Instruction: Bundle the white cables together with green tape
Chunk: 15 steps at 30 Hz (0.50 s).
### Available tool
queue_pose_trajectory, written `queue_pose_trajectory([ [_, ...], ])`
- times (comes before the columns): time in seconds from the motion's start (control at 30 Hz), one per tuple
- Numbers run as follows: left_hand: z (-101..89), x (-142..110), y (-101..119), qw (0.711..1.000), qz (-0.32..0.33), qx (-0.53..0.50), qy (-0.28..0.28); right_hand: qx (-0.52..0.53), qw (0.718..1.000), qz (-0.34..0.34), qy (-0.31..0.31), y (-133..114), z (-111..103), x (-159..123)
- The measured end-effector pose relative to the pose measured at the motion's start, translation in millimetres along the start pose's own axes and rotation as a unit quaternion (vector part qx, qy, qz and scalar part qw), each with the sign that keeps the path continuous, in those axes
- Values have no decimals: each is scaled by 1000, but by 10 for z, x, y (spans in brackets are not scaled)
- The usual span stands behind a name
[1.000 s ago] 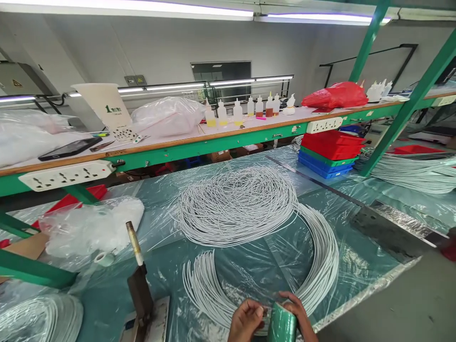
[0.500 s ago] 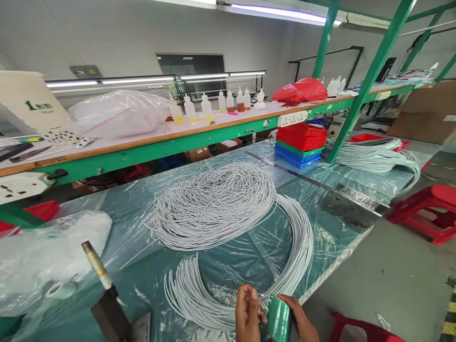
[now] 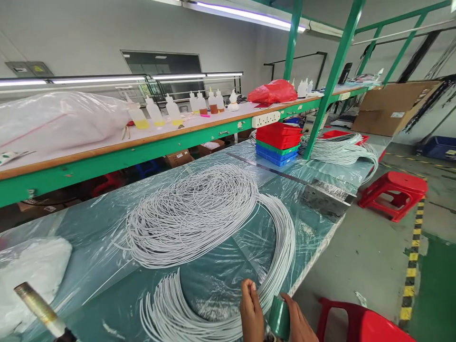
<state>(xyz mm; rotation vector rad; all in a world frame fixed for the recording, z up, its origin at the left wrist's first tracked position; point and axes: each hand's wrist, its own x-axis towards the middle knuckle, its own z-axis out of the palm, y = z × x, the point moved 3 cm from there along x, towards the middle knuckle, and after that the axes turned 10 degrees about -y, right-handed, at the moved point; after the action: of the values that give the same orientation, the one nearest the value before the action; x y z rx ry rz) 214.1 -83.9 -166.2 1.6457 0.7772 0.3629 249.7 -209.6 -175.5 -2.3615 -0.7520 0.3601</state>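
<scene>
Shifted rightward, my view; right hand [image 3: 297,323] grips the green tape roll [image 3: 279,317], left hand [image 3: 252,313] pinching its end beside the white cable bundle [image 3: 281,256]

I counted 2 red stools [image 3: 395,192], 1 stack of trays [image 3: 278,144], 7 squeeze bottles [image 3: 173,110] on the shelf, 1 red bag [image 3: 272,91], and 2 hands [image 3: 252,311] holding 1 green tape roll [image 3: 279,317].

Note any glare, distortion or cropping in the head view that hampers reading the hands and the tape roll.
Head view: wide-angle bending bows the green posts; the plastic sheet glints over the bench; left hand, right hand and green tape roll are cut off by the bottom edge; the white wire stays sharp.
</scene>
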Motion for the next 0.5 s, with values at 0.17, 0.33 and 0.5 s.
queue_pose_trajectory([
  [0.17, 96, 447, -8, 988, 45, 126, -80, -161, 984, 63, -31, 3, -172, 273],
  [0.33, 243, 823, -136, 978, 42, 181, -95, -140, 989, 26, -42, 38, -221, 575],
  [0.5, 343, 995, -341, 963, 27, 237, -124, -118, 989, 2, -95, 139, -154, 744],
])
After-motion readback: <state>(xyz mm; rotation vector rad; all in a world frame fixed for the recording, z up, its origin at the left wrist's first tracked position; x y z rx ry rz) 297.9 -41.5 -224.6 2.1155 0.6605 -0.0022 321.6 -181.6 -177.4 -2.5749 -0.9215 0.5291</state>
